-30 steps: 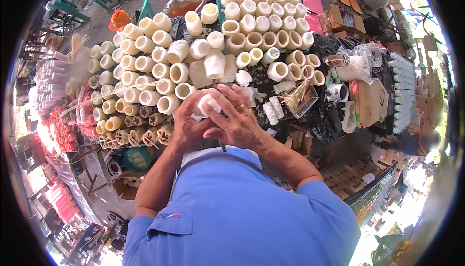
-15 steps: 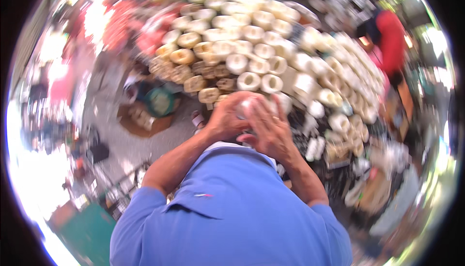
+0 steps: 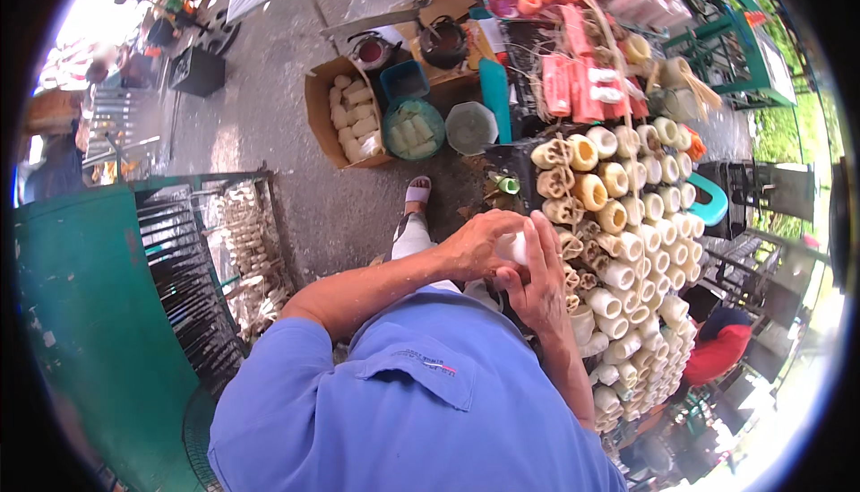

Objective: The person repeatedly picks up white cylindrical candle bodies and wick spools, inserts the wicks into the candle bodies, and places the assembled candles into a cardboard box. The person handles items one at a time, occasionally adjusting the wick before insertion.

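Observation:
A small white rounded piece [image 3: 512, 248] sits between my two hands in front of my waist. The fingers and thumb of my left hand [image 3: 484, 243] curl around it from the left. Against its right side lies my right hand [image 3: 543, 281], fingers stretched out and thumb apart. Both hands cover much of the piece, so its exact kind does not show. Just to the right of my hands, rows of cream hollow cylinders [image 3: 618, 275] lie stacked with their round openings showing. Several browner ones with scalloped openings [image 3: 557, 180] lie at the near side of the stack.
Ahead on the floor stand a cardboard box [image 3: 321, 125] of white rolls, a round green tub [image 3: 388, 133], a grey basin [image 3: 471, 128] and two dark pots. A green metal cabinet [image 3: 90, 286] is at left. Pink pieces [image 3: 573, 89] lie ahead right. A person in red [image 3: 719, 353] is at right.
My view has swung left, so the cylinder stack has shifted to the right. The white piece stays between my hands; my right fingers now point more upright beside it.

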A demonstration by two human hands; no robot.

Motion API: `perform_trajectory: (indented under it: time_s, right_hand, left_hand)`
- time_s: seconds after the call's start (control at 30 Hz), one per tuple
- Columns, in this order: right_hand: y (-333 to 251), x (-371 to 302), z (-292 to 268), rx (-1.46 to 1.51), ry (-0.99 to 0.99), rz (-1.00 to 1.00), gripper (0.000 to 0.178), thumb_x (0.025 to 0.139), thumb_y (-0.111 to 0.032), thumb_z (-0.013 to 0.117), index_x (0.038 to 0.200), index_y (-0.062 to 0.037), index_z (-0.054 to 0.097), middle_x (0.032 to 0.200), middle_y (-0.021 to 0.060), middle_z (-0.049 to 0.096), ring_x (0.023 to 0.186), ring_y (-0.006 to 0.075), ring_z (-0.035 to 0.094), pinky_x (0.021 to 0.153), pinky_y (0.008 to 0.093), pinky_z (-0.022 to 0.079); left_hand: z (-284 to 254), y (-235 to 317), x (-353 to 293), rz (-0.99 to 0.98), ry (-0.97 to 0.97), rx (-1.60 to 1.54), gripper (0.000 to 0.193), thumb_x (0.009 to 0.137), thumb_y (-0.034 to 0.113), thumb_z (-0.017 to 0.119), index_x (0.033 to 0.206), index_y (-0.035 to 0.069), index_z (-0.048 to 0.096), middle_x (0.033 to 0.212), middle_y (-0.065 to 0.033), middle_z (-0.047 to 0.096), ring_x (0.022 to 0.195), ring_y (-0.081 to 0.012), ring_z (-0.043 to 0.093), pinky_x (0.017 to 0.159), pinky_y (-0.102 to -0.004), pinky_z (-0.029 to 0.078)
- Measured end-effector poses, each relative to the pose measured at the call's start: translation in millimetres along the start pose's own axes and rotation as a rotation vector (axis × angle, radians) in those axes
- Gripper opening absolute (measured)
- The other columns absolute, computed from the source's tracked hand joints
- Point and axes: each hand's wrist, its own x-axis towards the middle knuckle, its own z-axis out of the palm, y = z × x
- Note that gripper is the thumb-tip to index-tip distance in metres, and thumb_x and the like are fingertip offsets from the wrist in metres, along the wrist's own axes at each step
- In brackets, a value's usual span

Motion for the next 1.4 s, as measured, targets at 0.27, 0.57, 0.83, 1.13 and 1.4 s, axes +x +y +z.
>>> perform_trajectory:
  time_s: [0.27, 0.57, 0.83, 1.13, 1.4]
  right_hand:
    - [-5.3, 109.9, 108.0, 0.428, -0.029, 0.390, 0.047, 0.100, -0.021, 0.070, 0.139, 0.0043, 0.062, 0.136, 0.0222, 0.065, 0.127, 0.0339, 0.064, 0.108, 0.0415, 0.050]
    - [34.6, 124.9, 259.5, 0.951, -0.388, 0.781, 0.055, 0.102, -0.027, 0.074, 0.146, 0.0032, 0.058, 0.127, 0.0105, 0.070, 0.111, 0.0153, 0.066, 0.101, 0.0308, 0.052]
    - [96.9, 57.4, 288.7, 0.374, -0.651, 1.125, 0.050, 0.100, -0.033, 0.074, 0.134, 0.0029, 0.068, 0.115, 0.0127, 0.077, 0.104, 0.0178, 0.072, 0.094, 0.0332, 0.055]
    - [87.0, 45.1, 343.7, 0.322, -0.820, 1.410, 0.054, 0.099, -0.032, 0.075, 0.137, 0.0045, 0.065, 0.117, 0.0143, 0.076, 0.108, 0.0195, 0.071, 0.095, 0.0326, 0.055]
    - [87.4, 60.7, 373.2, 0.324, -0.874, 1.472, 0.055, 0.101, -0.034, 0.073, 0.140, 0.0028, 0.064, 0.119, 0.0139, 0.076, 0.105, 0.0194, 0.071, 0.093, 0.0322, 0.055]
  left_hand:
    - [-97.6, -24.3, -25.2, -0.296, 0.204, 0.369, 0.092, 0.076, 0.030, 0.088, 0.152, 0.007, 0.042, 0.137, -0.0215, 0.060, 0.127, -0.0421, 0.057, 0.107, -0.0527, 0.047]
    - [-180.1, -139.4, -80.4, -0.537, 0.352, 0.706, 0.074, 0.074, 0.026, 0.083, 0.141, 0.010, 0.058, 0.134, -0.0158, 0.061, 0.126, -0.0377, 0.058, 0.106, -0.0503, 0.049]
    - [-366.3, -382.1, -67.4, -0.775, 0.434, 0.633, 0.074, 0.073, 0.020, 0.083, 0.142, 0.011, 0.056, 0.142, -0.0142, 0.058, 0.134, -0.0364, 0.053, 0.111, -0.0496, 0.048]
    - [-486.6, -571.9, 23.5, -0.628, 0.947, 0.315, 0.077, 0.074, 0.019, 0.087, 0.142, 0.006, 0.054, 0.133, -0.0210, 0.067, 0.127, -0.0383, 0.064, 0.108, -0.0460, 0.051]
    - [-517.7, -667.3, 105.5, -0.534, 1.168, 0.337, 0.068, 0.079, 0.018, 0.085, 0.138, 0.004, 0.054, 0.124, -0.0241, 0.067, 0.117, -0.0459, 0.064, 0.101, -0.0518, 0.051]
